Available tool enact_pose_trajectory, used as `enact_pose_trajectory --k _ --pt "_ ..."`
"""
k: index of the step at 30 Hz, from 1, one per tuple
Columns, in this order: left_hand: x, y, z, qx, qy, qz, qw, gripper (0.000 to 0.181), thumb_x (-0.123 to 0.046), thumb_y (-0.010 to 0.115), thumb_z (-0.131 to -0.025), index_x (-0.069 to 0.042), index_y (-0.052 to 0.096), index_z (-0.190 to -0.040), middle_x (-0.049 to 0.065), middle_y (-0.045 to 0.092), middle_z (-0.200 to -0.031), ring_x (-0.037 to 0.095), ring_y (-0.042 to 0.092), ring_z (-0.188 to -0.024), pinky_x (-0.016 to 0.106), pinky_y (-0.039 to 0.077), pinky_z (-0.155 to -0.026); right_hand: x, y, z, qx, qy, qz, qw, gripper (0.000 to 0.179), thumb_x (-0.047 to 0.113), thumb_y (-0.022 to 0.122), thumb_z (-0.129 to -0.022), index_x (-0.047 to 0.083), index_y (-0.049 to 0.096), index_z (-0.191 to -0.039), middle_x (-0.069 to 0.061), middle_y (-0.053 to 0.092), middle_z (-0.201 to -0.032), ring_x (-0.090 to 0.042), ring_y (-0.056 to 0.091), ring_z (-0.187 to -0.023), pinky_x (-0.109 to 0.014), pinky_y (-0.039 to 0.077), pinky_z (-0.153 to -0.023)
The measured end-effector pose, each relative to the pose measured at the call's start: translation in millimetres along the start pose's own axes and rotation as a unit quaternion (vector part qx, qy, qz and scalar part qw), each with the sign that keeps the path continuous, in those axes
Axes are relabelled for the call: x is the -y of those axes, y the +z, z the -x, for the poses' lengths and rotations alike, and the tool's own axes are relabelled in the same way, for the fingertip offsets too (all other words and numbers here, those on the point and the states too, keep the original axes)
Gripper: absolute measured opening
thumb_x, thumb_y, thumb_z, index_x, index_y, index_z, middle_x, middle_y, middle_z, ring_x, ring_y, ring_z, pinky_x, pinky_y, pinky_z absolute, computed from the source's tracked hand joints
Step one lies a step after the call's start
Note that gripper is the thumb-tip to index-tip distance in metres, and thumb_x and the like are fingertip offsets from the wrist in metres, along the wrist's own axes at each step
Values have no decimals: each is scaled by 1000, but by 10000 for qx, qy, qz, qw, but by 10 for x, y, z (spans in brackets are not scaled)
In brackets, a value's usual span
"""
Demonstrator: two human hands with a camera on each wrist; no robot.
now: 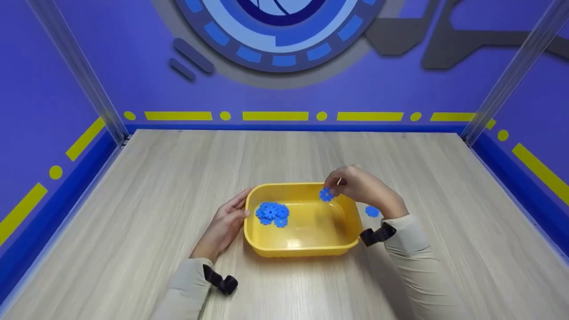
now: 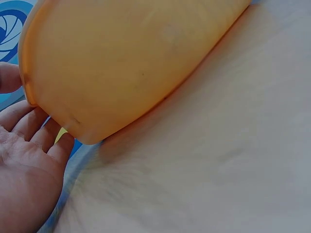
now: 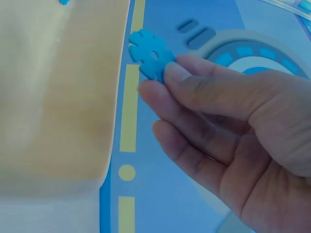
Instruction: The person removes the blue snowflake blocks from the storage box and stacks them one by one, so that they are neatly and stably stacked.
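Observation:
A yellow plastic tub (image 1: pixel 302 252) stands on the table, with a small heap of blue snowflake discs (image 1: pixel 271 212) in its left part. My left hand (image 1: pixel 226 227) grips the tub's left end, thumb at the rim and fingers against the outer wall, as the left wrist view also shows. Over the tub's back right corner, my right hand (image 1: pixel 362 186) pinches one blue snowflake disc (image 3: pixel 146 47) between thumb and fingers. That disc has a round hole in the middle and notches round its edge.
Another blue disc (image 1: pixel 372 211) lies on the wooden table (image 1: pixel 186 178) just right of the tub, close by the right wrist. Blue panels (image 1: pixel 284 100) with yellow markings enclose the table at the back and sides. Each wrist carries a black camera band.

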State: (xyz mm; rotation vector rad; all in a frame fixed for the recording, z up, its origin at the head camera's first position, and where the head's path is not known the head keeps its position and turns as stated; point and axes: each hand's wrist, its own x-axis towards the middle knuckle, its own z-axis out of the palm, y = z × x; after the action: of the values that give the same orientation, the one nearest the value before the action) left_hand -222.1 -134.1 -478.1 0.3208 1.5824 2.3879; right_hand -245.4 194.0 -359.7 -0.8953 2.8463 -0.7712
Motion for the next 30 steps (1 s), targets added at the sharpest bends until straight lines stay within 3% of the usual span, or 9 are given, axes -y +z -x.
enact_pose_trajectory --k 8,15,30 --pt "3 2 2 -25 -26 -20 10000 68 6 48 -86 0 27 -150 15 26 -157 24 27 -144 31 32 -115 -142 -20 160 -550 357 -144 9977 14 -3 66 -85 5 74 -94 -7 72 -90 -19 64 -78 -36 60 -76" --pt "2 -3 -2 -1 38 -25 10000 68 7 48 -86 3 25 -150 18 23 -158 27 24 -145 30 33 -114 -289 -29 308 -967 494 -354 9935 15 -6 65 -85 2 73 -94 -11 71 -92 -22 66 -79 -37 60 -76" --pt "7 4 1 -61 19 46 10000 69 8 49 -85 4 24 -150 19 23 -158 27 24 -145 39 27 -117 -524 -36 598 -1353 859 -402 9863 13 -2 67 -84 4 73 -94 -9 72 -89 -18 65 -75 -19 56 -69"
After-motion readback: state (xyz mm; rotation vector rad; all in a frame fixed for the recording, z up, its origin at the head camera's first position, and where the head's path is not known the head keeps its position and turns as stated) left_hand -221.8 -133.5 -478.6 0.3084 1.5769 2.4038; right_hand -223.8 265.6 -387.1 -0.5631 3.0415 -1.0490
